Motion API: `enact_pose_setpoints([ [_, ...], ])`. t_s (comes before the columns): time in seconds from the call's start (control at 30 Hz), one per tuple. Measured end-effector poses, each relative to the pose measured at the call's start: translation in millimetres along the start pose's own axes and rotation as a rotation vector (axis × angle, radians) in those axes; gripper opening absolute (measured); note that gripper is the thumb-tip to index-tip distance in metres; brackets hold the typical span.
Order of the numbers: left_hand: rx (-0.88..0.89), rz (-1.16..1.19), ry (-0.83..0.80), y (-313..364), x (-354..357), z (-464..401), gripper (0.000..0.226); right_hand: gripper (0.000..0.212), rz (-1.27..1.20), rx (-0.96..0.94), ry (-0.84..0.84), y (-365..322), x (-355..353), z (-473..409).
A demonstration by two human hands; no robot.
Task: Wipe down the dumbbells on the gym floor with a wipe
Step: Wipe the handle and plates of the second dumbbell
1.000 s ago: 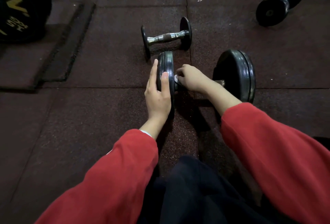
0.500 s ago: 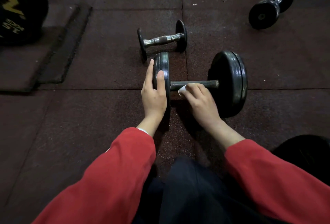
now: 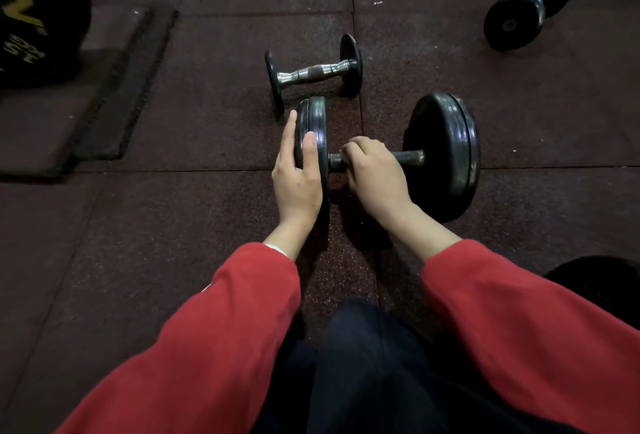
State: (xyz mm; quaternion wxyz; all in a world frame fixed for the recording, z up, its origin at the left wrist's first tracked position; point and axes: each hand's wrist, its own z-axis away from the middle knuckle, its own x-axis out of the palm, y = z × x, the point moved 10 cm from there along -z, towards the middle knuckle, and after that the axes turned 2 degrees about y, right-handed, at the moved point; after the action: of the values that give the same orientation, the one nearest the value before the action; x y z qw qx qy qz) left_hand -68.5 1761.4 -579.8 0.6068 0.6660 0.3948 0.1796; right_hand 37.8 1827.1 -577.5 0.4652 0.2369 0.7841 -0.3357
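A large black dumbbell (image 3: 446, 153) lies crosswise on the dark rubber floor in front of me. My left hand (image 3: 298, 174) cups its left plate (image 3: 317, 129), thumb on the rim and fingers on the outer face. My right hand (image 3: 374, 170) is curled over the left part of its bar (image 3: 410, 156); the wipe is hidden under the fingers. A small dumbbell (image 3: 311, 73) with a chrome handle lies just behind. A third black dumbbell (image 3: 526, 8) rests at the far right.
A large black weight plate with gold lettering (image 3: 34, 14) stands at the far left on a raised mat (image 3: 114, 94). A dark round object (image 3: 602, 281) sits by my right sleeve. My dark trousers (image 3: 374, 374) fill the bottom centre.
My right hand moved up onto the bar and closed around it, covering the white wipe that showed before. My left hand stays on the left plate.
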Motion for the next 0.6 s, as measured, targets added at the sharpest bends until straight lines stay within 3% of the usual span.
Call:
enact_pose_setpoints([
  [0.13,-0.002,0.003,0.005,0.5,0.7,-0.6,0.054,0.036,0.001,-0.087,-0.020,-8.8,7.1,6.3],
  [0.23,0.001,0.009,0.003,0.2,0.4,-0.9,0.053,0.036,0.026,-0.099,-0.032,-3.1,6.4,15.5],
  [0.37,0.013,0.013,0.002,1.1,-0.3,2.7,0.053,0.035,-0.030,0.052,0.064,27.5,-8.2,13.5],
  [0.5,0.003,0.020,0.009,1.2,-1.2,-0.4,0.053,0.030,-0.070,0.225,0.011,30.6,-4.5,-6.2],
  [0.6,-0.001,0.013,0.013,1.5,-0.3,-1.3,0.054,0.023,-0.094,0.147,0.027,8.5,-2.0,-2.2],
])
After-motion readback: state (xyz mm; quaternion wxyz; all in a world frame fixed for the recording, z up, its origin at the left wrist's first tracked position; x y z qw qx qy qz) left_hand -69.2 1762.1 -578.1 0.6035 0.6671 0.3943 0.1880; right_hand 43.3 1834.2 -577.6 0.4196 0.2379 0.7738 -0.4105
